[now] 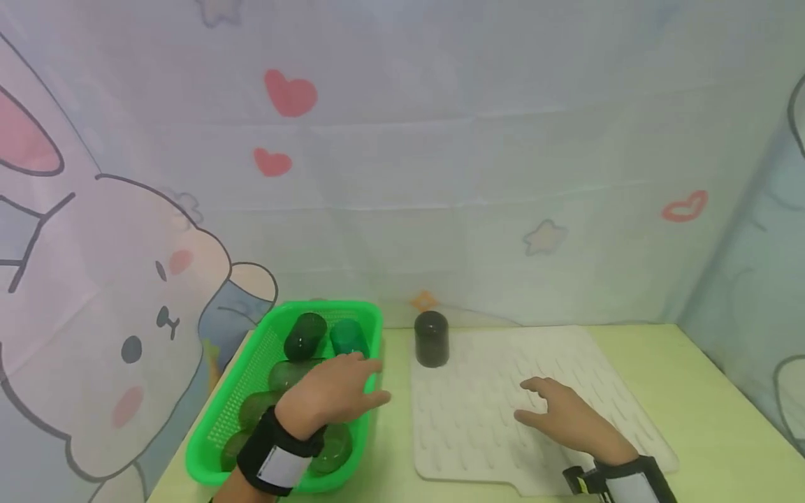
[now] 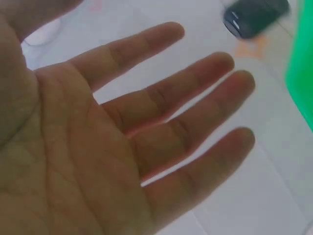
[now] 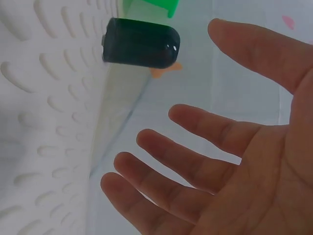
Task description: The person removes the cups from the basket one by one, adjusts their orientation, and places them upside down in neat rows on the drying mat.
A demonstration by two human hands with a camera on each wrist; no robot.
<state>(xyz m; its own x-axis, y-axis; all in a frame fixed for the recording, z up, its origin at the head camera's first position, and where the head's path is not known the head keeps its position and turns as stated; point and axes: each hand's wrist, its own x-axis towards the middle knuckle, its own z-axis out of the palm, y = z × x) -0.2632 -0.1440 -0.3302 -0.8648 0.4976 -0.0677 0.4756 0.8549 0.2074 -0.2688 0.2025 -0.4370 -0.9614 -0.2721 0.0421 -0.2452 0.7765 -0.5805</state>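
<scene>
Cup point(image 1: 431, 340) left of right grip point(image 1: 569, 417)

Free room between left hand point(image 1: 330, 391) and right hand point(image 1: 569, 418), dark cup point(image 1: 431, 341) beyond

The basket point(image 1: 327, 305) is green, cup point(image 1: 432, 339) near-black, mat point(image 1: 465, 419) white, backdrop point(image 1: 472, 175) heart-patterned.

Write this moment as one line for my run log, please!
left hand: empty, over basket | right hand: empty, over mat | cup: on mat | other cups: in basket
</scene>
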